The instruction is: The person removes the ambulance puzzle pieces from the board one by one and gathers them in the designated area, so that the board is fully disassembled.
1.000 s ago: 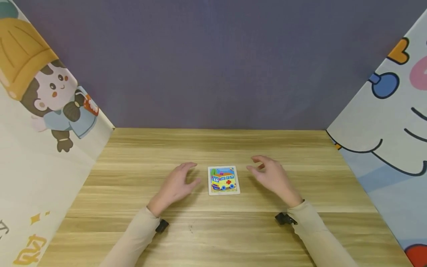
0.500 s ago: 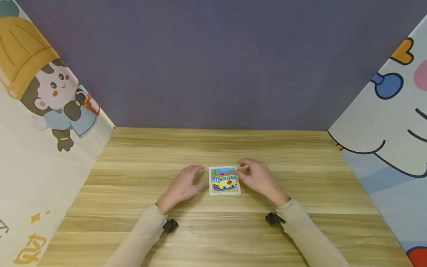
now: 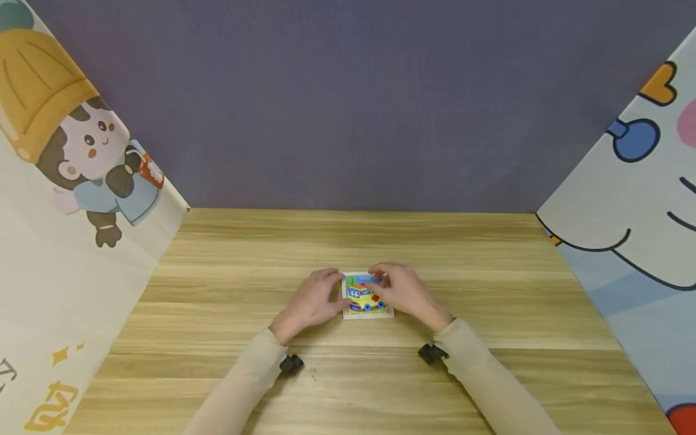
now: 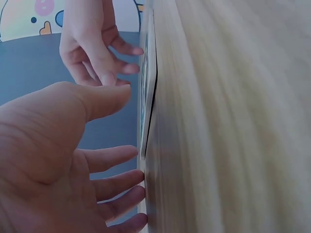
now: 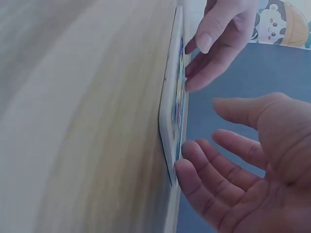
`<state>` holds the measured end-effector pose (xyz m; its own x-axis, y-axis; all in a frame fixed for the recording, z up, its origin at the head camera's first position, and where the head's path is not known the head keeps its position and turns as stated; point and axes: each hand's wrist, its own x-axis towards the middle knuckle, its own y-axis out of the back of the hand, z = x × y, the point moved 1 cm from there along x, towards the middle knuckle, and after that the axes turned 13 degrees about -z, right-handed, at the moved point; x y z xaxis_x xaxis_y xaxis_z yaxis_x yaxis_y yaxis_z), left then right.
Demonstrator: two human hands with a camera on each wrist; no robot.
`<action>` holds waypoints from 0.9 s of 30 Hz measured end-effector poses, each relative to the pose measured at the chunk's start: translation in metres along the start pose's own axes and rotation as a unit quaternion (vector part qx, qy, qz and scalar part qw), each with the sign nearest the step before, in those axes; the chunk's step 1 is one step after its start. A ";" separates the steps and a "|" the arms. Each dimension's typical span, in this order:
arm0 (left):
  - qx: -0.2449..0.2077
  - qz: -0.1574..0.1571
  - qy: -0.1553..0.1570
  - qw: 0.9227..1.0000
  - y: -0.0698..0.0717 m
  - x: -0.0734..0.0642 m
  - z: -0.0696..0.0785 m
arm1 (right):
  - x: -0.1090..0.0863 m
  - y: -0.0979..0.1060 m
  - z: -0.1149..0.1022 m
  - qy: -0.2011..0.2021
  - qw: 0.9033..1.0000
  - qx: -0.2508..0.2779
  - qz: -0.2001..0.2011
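Both hands have closed in, fingertips touching the puzzle board (image 3: 365, 296)

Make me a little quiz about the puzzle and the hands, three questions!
1. True or false: the puzzle board lies flat on the wooden table.
2. Which hand reaches over the picture: A) left hand, B) right hand?
3. Fill in: the picture shows a yellow ____ with a red cross.

Key: 1 true. 2 B. 3 bus.

colourful puzzle (image 3: 365, 296) — yellow bus, woodgrain table (image 3: 348, 374)
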<state>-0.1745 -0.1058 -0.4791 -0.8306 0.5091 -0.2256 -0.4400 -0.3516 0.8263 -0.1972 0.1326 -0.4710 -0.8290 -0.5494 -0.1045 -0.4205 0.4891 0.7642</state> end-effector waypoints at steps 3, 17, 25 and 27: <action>0.014 -0.010 -0.001 1.000 0.000 0.002 0.002 | 0.007 -0.002 -0.001 -0.002 1.000 -0.004 -0.014; 0.011 -0.025 0.008 1.000 0.000 0.008 0.005 | 0.030 -0.008 -0.008 -0.006 0.997 -0.038 -0.070; 0.002 -0.028 0.013 1.000 0.001 0.009 0.004 | 0.032 -0.008 -0.008 -0.007 0.995 -0.032 -0.094; 0.001 -0.027 0.014 1.000 0.000 0.010 0.003 | 0.033 -0.006 -0.009 -0.015 0.994 -0.029 -0.106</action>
<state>-0.1814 -0.0985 -0.4794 -0.8146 0.5052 -0.2852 -0.4845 -0.3222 0.8133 -0.2183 0.1053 -0.4735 -0.7355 -0.6143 -0.2857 -0.5654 0.3243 0.7584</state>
